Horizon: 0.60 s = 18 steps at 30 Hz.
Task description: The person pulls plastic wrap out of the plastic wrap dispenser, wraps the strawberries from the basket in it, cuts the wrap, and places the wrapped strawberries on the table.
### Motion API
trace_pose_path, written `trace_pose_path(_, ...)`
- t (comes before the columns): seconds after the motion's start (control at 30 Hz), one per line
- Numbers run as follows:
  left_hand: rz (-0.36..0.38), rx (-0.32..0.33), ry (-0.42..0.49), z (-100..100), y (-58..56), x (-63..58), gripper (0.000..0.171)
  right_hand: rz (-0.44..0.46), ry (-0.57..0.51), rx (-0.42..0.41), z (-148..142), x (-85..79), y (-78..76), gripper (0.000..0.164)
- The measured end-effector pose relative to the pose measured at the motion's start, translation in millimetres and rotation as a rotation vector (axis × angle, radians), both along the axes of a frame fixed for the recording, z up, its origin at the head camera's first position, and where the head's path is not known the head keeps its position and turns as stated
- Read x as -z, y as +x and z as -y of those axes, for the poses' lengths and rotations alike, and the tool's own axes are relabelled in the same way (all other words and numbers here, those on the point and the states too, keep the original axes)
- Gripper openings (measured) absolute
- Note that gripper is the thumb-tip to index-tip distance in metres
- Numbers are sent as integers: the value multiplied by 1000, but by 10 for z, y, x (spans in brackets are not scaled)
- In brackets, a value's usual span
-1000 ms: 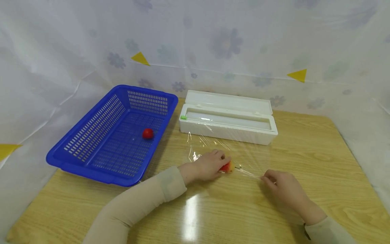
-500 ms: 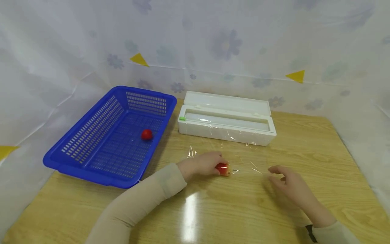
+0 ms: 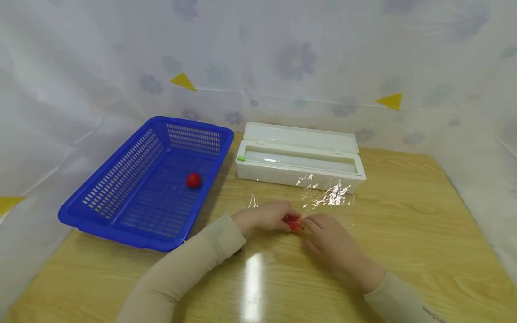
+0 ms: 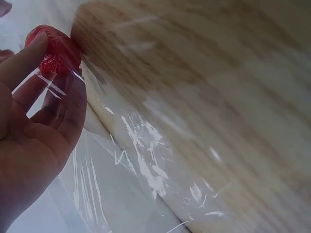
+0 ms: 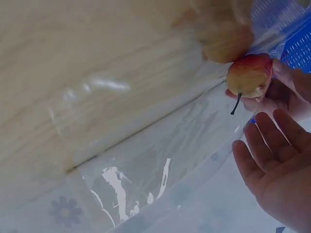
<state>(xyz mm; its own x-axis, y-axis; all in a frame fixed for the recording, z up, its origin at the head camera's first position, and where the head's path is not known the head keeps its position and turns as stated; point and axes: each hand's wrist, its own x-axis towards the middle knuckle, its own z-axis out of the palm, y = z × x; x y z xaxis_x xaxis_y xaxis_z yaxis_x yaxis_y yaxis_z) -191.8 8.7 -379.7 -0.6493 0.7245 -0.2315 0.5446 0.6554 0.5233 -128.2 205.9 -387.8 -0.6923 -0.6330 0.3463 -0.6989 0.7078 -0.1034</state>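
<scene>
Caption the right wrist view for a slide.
Left fingers grip a stemmed fruit, right fingers extended nearby, clear film alongside.

The left arm (image 3: pixel 157 280) rises from the bottom edge, bends, and slants rightward, its pale sleeve (image 3: pixel 220 240) ending at the bare wrist (image 3: pixel 243 223). The left hand (image 3: pixel 267 216) grips, thumb (image 4: pixel 24 63) and fingers (image 4: pixel 74 104) curled toward each other. The right arm (image 3: pixel 397 298) reaches in from lower right; the right hand (image 3: pixel 333 242) has its back up, fingers (image 5: pixel 274 138) nearly straight, tips just beside the left hand's
</scene>
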Motion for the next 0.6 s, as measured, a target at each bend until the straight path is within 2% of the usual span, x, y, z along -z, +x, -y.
trace_pose_path(0.07,36,-14,17,-8,-11,7,47,53,-13,33,22,15,-6,47)
trace_pose_path(0.2,63,-35,36,-10,-34,16,50,221,-69,139,59,15,-71,49)
trace_pose_path(0.37,94,-50,77,-24,-56,43,40,324,-39,152,69,20,-152,39)
trace_pose_path(0.43,109,-54,94,-28,-63,51,34,398,-39,166,64,24,-175,35)
trace_pose_path(0.6,127,-62,123,-20,-77,54,30,574,-127,196,36,49,-267,27)
